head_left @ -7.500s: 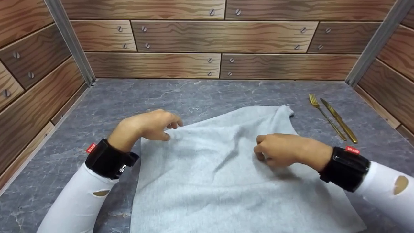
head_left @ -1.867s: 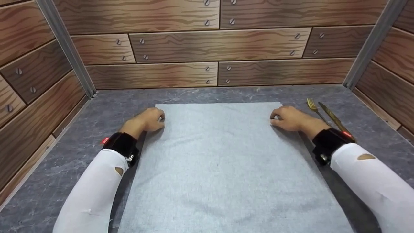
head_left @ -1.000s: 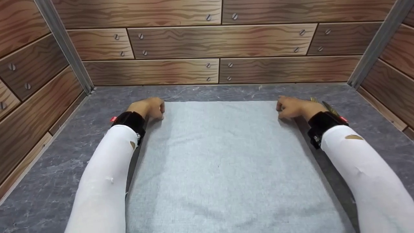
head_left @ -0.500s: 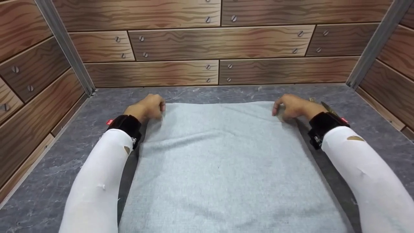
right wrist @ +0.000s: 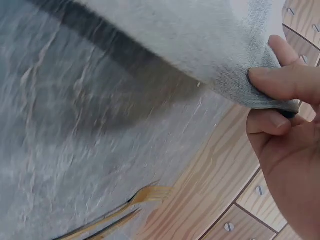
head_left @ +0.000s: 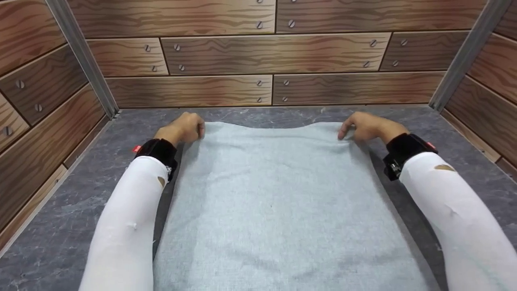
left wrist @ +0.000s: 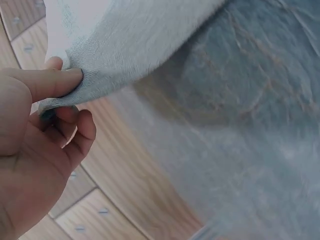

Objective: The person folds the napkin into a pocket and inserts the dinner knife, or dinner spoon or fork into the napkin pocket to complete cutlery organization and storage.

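A light grey cloth (head_left: 274,194) stretches over the table toward the person, its near end running out of the head view. At the far left corner, my left hand (head_left: 183,126) pinches the fabric; the left wrist view shows the thumb (left wrist: 55,82) on top and fingers beneath. My right hand (head_left: 365,125) grips the far right corner the same way, its thumb (right wrist: 280,82) pressing the fabric in the right wrist view. Both held corners are raised off the table, and the far edge dips between them. A few soft creases cross the cloth.
A gold fork (right wrist: 150,194) and a gold knife (right wrist: 117,223) lie on the table to the right; the right arm hides them in the head view. Wood-patterned walls (head_left: 226,91) enclose the grey marbled table (head_left: 80,202) at the back and sides.
The cloth, rumpled and skewed several seconds ago, now lies spread out nearly straight. Within the last second both hands have raised its far corners, and a fold across its left part has smoothed out.
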Demonstrator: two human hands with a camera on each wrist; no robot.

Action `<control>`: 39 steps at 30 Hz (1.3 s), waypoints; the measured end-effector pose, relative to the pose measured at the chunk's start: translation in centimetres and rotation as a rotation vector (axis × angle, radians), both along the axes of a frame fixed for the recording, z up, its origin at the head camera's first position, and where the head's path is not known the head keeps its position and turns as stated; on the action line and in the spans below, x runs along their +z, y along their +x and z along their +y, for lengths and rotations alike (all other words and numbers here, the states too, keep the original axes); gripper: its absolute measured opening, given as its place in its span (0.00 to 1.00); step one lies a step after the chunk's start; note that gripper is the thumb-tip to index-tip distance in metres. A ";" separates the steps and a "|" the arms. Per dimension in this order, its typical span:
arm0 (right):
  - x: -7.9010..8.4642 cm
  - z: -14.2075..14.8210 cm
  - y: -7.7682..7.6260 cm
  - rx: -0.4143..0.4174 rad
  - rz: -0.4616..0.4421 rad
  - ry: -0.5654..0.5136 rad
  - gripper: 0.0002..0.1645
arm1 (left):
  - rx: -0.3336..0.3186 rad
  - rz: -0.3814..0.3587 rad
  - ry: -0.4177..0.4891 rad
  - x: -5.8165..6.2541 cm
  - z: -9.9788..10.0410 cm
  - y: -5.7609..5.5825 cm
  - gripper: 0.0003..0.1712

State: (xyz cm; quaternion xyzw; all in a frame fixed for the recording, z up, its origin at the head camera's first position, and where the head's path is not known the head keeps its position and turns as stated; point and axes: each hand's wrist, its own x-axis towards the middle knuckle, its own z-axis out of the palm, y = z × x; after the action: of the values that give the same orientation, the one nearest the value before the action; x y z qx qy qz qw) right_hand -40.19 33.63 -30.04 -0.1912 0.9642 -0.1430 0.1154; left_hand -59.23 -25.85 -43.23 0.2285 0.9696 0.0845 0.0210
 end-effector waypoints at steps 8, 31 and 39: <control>0.2 -0.3 -0.2 0.079 0.007 -0.025 0.23 | 0.121 -0.122 0.073 5.6 1.9 7.1 0.04; 0.8 -1.9 0.0 0.109 0.297 0.020 0.16 | 0.039 -0.048 0.129 8.8 3.0 8.7 0.16; 2.0 -1.6 1.9 0.130 0.359 -0.022 0.26 | -0.206 0.179 0.067 11.9 3.1 12.9 0.12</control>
State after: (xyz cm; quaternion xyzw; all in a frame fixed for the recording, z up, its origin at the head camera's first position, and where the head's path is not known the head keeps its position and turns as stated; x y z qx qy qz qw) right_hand -38.32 31.99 -27.99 -0.2769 0.9533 -0.1093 -0.0516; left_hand -46.32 -22.79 -31.35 0.3342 0.9356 0.0934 -0.0649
